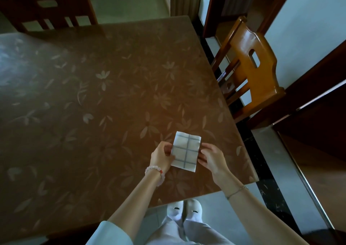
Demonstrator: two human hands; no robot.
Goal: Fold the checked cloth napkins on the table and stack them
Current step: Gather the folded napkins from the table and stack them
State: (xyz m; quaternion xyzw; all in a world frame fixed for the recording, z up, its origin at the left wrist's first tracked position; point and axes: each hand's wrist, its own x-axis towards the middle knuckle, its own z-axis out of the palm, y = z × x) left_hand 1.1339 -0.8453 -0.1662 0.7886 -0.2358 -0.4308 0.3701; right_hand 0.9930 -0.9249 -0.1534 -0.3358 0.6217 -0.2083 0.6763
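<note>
At the far left edge, a dark red-brown wooden chair [50, 10] stands at the back of the bench [93, 94], a wide top covered in brown cloth with a pale flower-and-leaf print. The left part of the bench is washed in bluish glare.

Toward the near right corner of the bench, the left hand [162, 155] comes in from below, a bracelet of pale pink beads [156, 172] around its wrist and a light blue-grey sleeve [110, 233] at the upper arm. Its thumb and fingers pinch the left long edge of a small white cloth napkin with grey checked lines [185, 150], folded into a narrow rectangle. The napkin lies between the two hands, tilted slightly, its far end pointing away from the person; whether it rests flat on the bench or is lifted just above it cannot be told.

The right hand [211, 158] grips the napkin's right long edge with its fingertips, a thin chain bracelet [236, 191] on that wrist. The hands are apart, each closed on its own side of the napkin.

Below, white slippers [185, 210] and pale trousers show on the floor. Right of the bench stands a glossy orange-brown wooden chair [249, 64].
</note>
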